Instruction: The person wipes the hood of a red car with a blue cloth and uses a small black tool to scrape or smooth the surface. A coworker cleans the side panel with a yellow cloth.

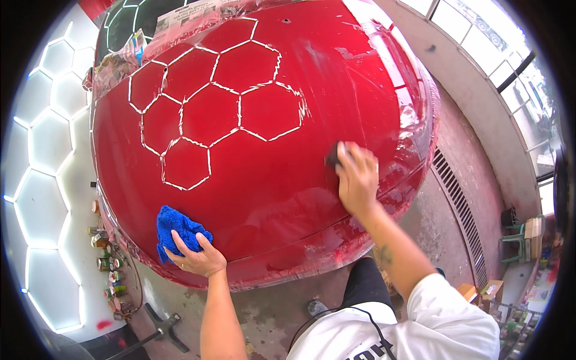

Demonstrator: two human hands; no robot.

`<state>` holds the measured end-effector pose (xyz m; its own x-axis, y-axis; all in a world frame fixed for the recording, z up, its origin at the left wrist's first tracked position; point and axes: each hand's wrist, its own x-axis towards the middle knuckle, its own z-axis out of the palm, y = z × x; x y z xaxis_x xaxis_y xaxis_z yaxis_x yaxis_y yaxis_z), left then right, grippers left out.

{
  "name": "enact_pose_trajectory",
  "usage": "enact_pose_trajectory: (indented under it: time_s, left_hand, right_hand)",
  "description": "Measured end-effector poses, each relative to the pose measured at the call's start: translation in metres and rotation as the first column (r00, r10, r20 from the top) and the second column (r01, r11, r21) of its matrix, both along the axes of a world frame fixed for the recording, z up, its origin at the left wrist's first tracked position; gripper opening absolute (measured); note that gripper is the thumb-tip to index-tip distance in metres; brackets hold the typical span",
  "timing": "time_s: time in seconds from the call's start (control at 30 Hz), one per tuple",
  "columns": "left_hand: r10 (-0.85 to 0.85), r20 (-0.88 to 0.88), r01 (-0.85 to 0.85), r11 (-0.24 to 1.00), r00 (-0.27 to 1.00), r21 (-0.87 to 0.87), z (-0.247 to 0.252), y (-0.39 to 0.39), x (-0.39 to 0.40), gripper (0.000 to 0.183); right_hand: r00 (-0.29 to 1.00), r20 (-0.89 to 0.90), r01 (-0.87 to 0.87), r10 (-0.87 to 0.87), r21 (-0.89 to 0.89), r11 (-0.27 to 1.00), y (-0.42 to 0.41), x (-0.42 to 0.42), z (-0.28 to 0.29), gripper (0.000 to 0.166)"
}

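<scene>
A glossy red car hood [279, 180] spreads before me, with hexagonal lamp reflections on it. My left hand [198, 256] rests at the hood's near left edge, its fingers on a crumpled blue microfiber cloth [177, 225]. Farther right, my right hand [357, 175] is blurred and holds a small dark block [333, 156] against the paint. Hazy streaks run over the hood beyond that hand. Along the hood's far edge, newspaper [186, 18] and plastic film cover the base of the windshield.
Several paint cans [105, 264] stand on the floor at left, near a black metal stand [164, 326]. A floor grate [459, 216] runs along the right, with a green plastic chair [513, 243] and open cardboard boxes [490, 290] beyond it.
</scene>
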<state>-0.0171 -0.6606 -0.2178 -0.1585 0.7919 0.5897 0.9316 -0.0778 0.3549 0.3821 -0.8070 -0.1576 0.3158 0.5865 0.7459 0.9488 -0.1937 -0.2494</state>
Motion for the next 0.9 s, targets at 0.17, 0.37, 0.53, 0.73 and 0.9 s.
enact_pose_trajectory:
  time_s: [0.17,0.37,0.53,0.73,0.9]
  left_hand:
    - [-0.05,-0.009,0.05,0.998,0.999,0.036,-0.003,0.001,-0.003,0.075]
    - [-0.05,0.048,0.05,0.999,0.998,0.013,-0.001,0.002,-0.001,0.077]
    - [0.005,0.003,-0.005,1.0,1.0,0.003,-0.004,0.002,-0.002,0.074]
    - [0.002,0.002,-0.002,1.0,1.0,0.011,-0.002,0.003,-0.001,0.073]
    - [-0.023,-0.015,0.024,0.998,1.0,0.052,0.0,0.002,0.0,0.074]
  right_hand:
    - [0.994,0.024,0.106,-0.104,-0.155,0.982,0.205,0.148,0.047,0.046]
    - [0.981,0.05,0.195,-0.189,-0.171,0.966,0.232,0.153,0.051,0.045]
    - [0.996,-0.064,0.057,-0.061,-0.059,0.997,0.024,-0.011,-0.009,0.056]
    - [0.999,-0.017,-0.039,0.038,-0.06,0.997,0.0,-0.041,-0.014,0.054]
    - [0.997,0.067,0.06,-0.05,-0.167,0.984,0.215,0.084,0.052,0.037]
